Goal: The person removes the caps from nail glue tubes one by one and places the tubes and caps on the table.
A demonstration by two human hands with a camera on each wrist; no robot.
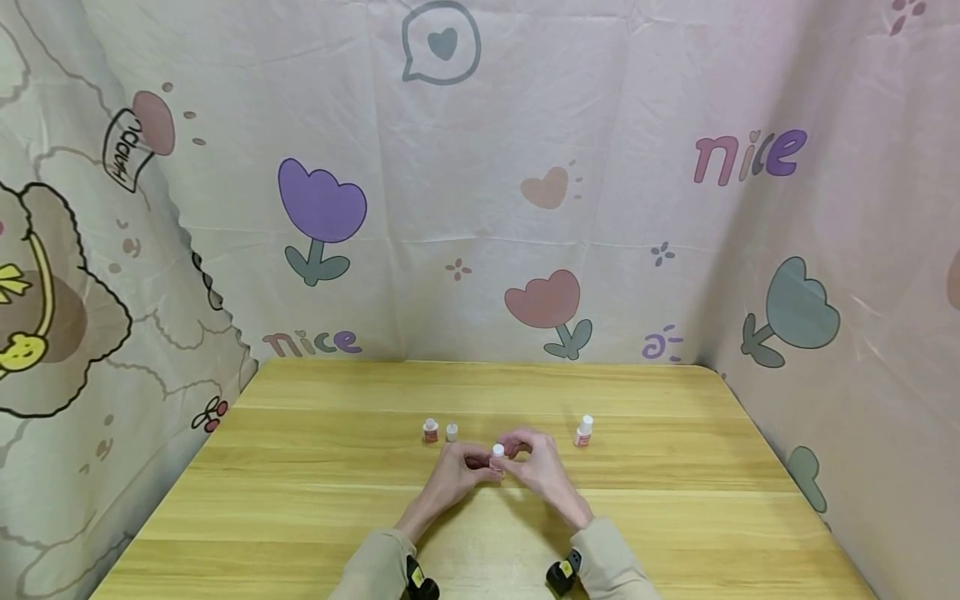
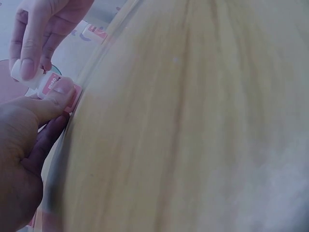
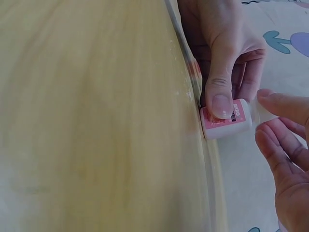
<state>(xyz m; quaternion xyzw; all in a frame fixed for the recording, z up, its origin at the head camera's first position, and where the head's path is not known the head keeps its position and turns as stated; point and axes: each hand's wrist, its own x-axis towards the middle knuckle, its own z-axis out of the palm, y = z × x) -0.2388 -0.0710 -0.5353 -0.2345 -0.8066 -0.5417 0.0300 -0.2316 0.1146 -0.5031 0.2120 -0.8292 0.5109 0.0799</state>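
Between the two hands, in the middle of the table, stands a small white bottle (image 3: 229, 129) with a pink label and a white cap (image 1: 498, 450). My left hand (image 1: 459, 467) pinches the bottle's body, thumb across the label, as the right wrist view shows. The thumb and fingers of my right hand (image 1: 534, 463) pinch the cap at the top. In the left wrist view the cap (image 2: 20, 71) sits in line with the bottle's neck, partly hidden by the right fingers.
Just beyond the left hand stand a small pink-labelled bottle (image 1: 431, 432) and, beside it, a loose white cap (image 1: 452, 433). A similar bottle with a tall white cap (image 1: 584, 430) stands to the right on the wooden table (image 1: 300, 500). Printed cloth (image 1: 450, 208) hangs behind and along the sides.
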